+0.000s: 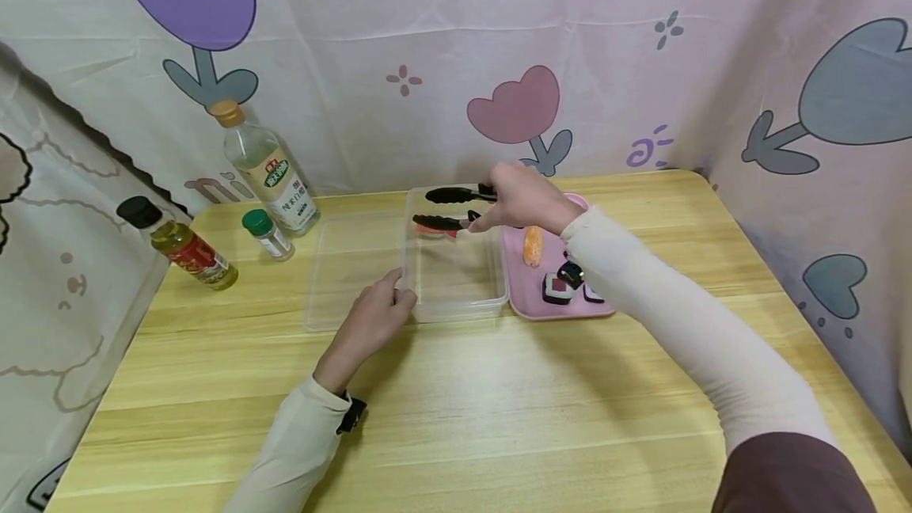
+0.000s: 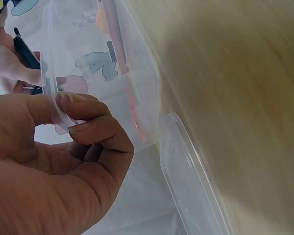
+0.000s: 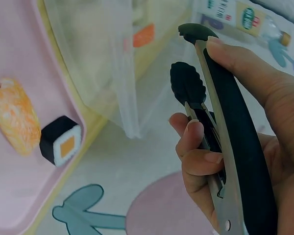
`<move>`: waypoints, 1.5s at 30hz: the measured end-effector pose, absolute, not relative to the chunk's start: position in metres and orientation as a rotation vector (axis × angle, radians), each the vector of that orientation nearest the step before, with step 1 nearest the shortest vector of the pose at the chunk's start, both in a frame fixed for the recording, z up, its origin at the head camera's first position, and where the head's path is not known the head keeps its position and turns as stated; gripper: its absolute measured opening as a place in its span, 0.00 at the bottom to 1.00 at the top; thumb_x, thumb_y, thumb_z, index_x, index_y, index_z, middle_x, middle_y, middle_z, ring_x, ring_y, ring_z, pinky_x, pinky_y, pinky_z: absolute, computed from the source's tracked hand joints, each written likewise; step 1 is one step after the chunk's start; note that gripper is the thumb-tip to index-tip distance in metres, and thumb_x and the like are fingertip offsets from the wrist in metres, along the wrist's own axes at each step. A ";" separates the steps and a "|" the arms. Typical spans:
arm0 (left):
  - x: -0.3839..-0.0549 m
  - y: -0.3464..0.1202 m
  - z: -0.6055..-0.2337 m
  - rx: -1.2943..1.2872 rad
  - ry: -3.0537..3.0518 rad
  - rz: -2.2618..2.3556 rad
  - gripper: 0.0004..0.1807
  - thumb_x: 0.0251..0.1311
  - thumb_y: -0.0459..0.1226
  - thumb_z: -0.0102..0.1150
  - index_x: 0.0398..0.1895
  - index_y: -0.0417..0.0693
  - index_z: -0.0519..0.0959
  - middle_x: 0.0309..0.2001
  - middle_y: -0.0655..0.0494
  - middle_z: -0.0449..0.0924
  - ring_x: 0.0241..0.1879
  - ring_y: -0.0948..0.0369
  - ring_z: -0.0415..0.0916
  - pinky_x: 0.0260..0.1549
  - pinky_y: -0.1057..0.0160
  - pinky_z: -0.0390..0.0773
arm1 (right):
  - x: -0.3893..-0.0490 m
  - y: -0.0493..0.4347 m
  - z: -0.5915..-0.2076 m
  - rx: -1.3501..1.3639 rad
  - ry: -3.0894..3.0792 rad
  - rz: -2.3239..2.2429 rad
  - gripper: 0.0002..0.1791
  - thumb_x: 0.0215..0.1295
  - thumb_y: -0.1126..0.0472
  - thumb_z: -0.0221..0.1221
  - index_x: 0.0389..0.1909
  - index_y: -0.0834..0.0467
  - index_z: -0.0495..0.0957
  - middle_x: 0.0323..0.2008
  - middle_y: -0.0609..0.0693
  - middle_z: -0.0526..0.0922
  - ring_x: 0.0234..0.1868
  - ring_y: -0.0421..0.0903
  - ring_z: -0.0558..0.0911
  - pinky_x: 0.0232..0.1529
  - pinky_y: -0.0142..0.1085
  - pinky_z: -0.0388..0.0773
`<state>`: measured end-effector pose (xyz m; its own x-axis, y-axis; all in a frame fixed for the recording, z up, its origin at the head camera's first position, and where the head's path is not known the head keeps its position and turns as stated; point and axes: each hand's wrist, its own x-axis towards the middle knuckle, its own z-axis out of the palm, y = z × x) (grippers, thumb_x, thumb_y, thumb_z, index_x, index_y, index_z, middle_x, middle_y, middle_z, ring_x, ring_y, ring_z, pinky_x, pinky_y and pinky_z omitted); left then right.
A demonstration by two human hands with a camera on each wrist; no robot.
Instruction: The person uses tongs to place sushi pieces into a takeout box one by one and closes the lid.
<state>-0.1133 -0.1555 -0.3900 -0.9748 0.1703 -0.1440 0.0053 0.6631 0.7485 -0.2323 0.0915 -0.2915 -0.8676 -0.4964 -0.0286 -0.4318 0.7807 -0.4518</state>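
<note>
My left hand pinches the near left rim of a clear plastic container; the left wrist view shows thumb and fingers on that rim. In my right hand are black-and-metal tongs, held over the far part of the container. Their black tips stand apart with nothing seen between them. An orange-red piece, its kind unclear, lies inside the container at the far left. On the pink tray to the right are an orange-topped sushi piece and sushi rolls, partly hidden by my right arm.
A clear flat lid lies left of the container. Further left stand a clear bottle with a tan cap, a small green-capped jar and a black-capped oil bottle. A patterned cloth hangs behind the wooden table.
</note>
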 end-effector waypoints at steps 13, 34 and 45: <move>-0.113 -0.156 -0.389 0.133 2.687 1.184 0.33 0.71 0.38 0.41 0.76 0.32 0.57 0.18 0.60 0.61 0.15 0.64 0.52 0.15 0.66 0.55 | -0.222 0.155 -0.273 -0.559 2.837 -0.770 0.40 0.50 0.46 0.77 0.58 0.68 0.78 0.47 0.62 0.83 0.41 0.53 0.81 0.48 0.47 0.78; -0.114 -0.156 -0.389 0.119 2.679 1.193 0.34 0.69 0.38 0.41 0.76 0.32 0.57 0.17 0.60 0.60 0.14 0.64 0.52 0.14 0.66 0.55 | -0.219 0.211 -0.306 -0.486 2.939 -0.813 0.25 0.49 0.52 0.78 0.19 0.59 0.69 0.17 0.46 0.59 0.20 0.42 0.60 0.21 0.34 0.56; -0.114 -0.155 -0.390 0.126 2.676 1.194 0.34 0.70 0.38 0.40 0.77 0.32 0.57 0.16 0.60 0.59 0.14 0.64 0.51 0.14 0.66 0.54 | -0.229 0.217 -0.325 -0.434 2.891 -0.781 0.22 0.49 0.52 0.78 0.24 0.62 0.75 0.18 0.46 0.61 0.21 0.42 0.62 0.22 0.36 0.57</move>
